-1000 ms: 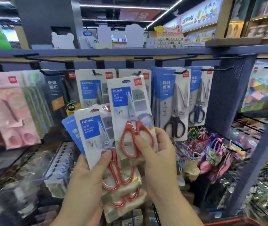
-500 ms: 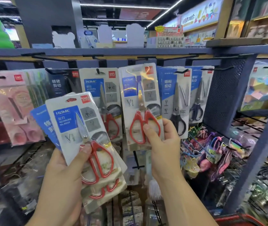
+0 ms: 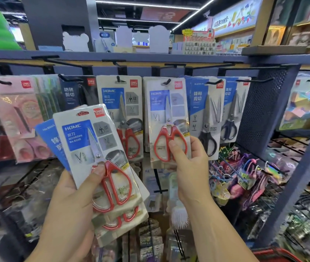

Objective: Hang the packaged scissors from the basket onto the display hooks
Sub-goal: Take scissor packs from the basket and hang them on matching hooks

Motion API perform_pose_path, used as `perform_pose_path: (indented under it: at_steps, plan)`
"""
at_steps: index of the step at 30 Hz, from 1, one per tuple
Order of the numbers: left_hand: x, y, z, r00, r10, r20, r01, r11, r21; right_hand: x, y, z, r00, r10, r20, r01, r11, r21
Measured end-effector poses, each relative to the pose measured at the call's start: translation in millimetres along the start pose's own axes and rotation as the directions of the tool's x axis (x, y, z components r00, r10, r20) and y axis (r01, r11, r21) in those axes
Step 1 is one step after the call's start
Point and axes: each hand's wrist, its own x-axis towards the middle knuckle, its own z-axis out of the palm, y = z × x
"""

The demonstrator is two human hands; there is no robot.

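While the left hand [image 3: 69, 205] clutches stacked scissor packs [image 3: 82, 140] at seven o'clock, the right hand [image 3: 192, 171], at five, pinches a hanging pack [image 3: 169, 103].

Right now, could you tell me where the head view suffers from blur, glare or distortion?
Head view: the shelf rail bows from wide-angle distortion; the lower corners smear with blur; print on the stack of packs in the left hand reads sharply, while the single pack in the right hand looks softer, slightly washed.
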Motion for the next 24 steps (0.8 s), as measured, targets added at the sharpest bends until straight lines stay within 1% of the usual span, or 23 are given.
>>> perform_pose_path:
  at_steps: [3, 7, 9, 12, 17, 19, 21, 22, 23, 24]
  plan:
    - [-0.5, 0.5, 0.0, 1.0, 0.0, -0.013, 0.0, 1.0, -0.002, 9.1, 3.6, 1.5, 0.995, 0.093, 0.021, -0.091, 0.993, -0.08]
    - [-1.3, 4.4, -4.5, 0.998, -0.017, -0.058, 0.017, 1.0, 0.005, 25.3, 8.7, 3.5, 0.986, 0.161, -0.048, -0.167, 0.971, -0.17]
    - [-2.1, 5.3, -7.6, 0.996, -0.024, -0.081, 0.026, 1.0, 0.017, 32.5, 11.5, 5.3, 0.982, 0.17, -0.077, -0.182, 0.964, -0.196]
    - [-4.1, 6.4, -11.3, 0.997, -0.018, -0.076, 0.018, 1.0, 0.01, 35.0, 12.6, 8.6, 0.978, 0.166, -0.123, -0.192, 0.951, -0.241]
    - [-4.4, 6.5, -16.1, 0.998, -0.004, -0.064, 0.003, 1.0, -0.005, 13.1, 21.1, 0.9, 0.963, 0.196, -0.187, -0.233, 0.952, -0.2]
    - [-4.5, 5.9, -14.9, 0.998, -0.028, -0.054, 0.028, 1.0, -0.002, -7.4, 23.4, -0.3, 0.972, 0.141, -0.189, -0.187, 0.949, -0.254]
    - [-5.4, 3.5, -12.7, 0.998, -0.053, -0.045, 0.053, 0.999, -0.005, -30.0, 16.0, 4.2, 0.985, 0.101, -0.14, -0.137, 0.95, -0.28]
    - [-6.0, 2.2, -10.8, 0.997, -0.063, -0.04, 0.063, 0.998, -0.011, -39.7, 10.8, 7.1, 0.992, 0.109, -0.062, -0.121, 0.956, -0.266]
    - [-6.8, 0.2, -8.9, 0.997, -0.069, -0.024, 0.069, 0.997, -0.021, -48.2, 5.3, 10.5, 0.99, 0.129, 0.054, -0.112, 0.961, -0.253]
    - [-7.6, -1.8, -6.4, 0.997, -0.075, -0.002, 0.075, 0.997, -0.031, -55.1, -0.8, 14.8, 0.97, 0.157, 0.185, -0.107, 0.961, -0.255]
